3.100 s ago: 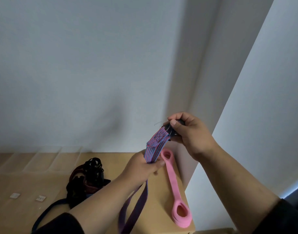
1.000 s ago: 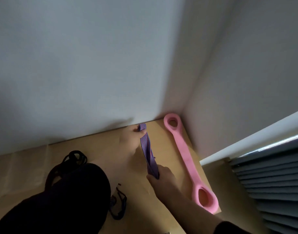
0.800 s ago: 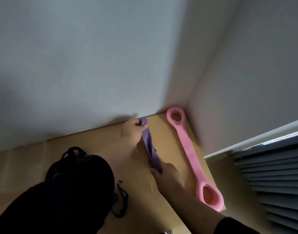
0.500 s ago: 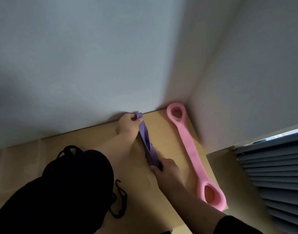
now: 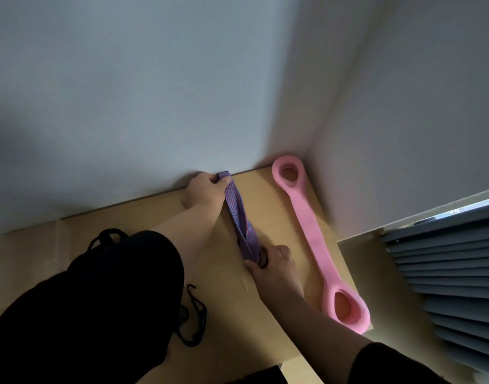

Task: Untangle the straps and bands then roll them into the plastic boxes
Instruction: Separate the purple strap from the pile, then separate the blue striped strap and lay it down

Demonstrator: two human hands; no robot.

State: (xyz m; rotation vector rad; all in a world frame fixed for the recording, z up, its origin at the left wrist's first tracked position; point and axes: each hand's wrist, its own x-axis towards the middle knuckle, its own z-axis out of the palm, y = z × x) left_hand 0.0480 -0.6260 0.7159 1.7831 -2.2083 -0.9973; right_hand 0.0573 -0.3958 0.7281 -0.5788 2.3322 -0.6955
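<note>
Strap (image 5: pixel 242 217) — purple, red-striped, folded flat | both hands' fingers (image 5: pixel 224 182) pinch its ends

Your wooden worktop (image 5: pixel 268 314) sits in the corner of the walls. A long pink band (image 5: pixel 312 236) lies flat on its right side. A purple striped strap (image 5: pixel 242 217) lies stretched in the middle. Black tangled straps (image 5: pixel 194 322) lie near, on the left.

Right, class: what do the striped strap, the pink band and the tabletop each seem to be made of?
Striped strap: likely woven fabric webbing, matte; fine purple-red lines, and it folds limply between the left hand and right hand.
Pink band: probably rubber or silicone; smooth, uniform, moulded loop ends.
Tabletop: light wood or laminate, matte.
</note>
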